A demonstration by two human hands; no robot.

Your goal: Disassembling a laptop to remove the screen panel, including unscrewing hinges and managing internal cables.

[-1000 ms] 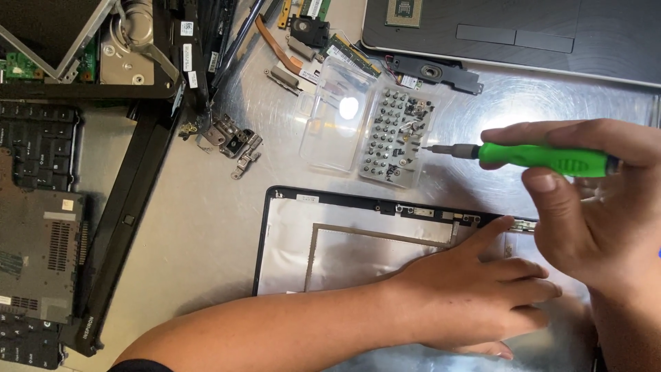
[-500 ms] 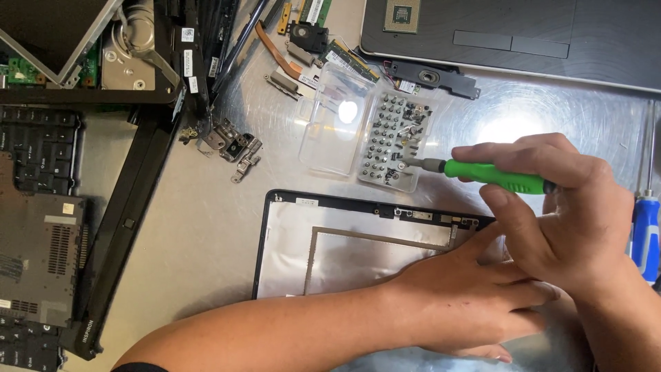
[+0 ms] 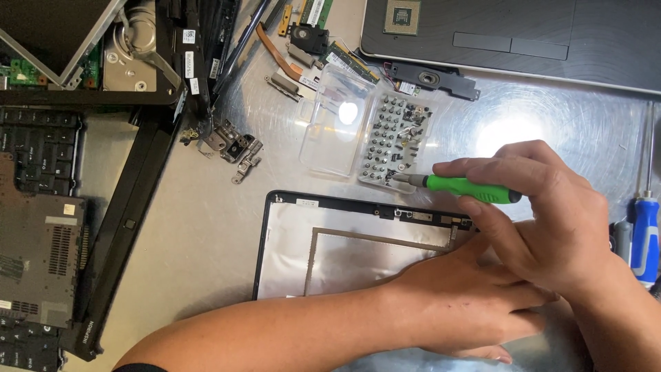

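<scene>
Screwdriver (image 3: pixel 468 188) with the green handle is lying almost level in my right hand (image 3: pixel 544 220), and my fingers are closing around the handle while its metal tip is pointing left, just over the lower edge of the bit tray (image 3: pixel 396 141). My left hand (image 3: pixel 461 303) is resting flat, with fingers stretched and holding nothing, on the laptop lid panel (image 3: pixel 330 241). I am seeing a blue screwdriver (image 3: pixel 645 234) lying at the right on the metal table (image 3: pixel 206 234).
</scene>
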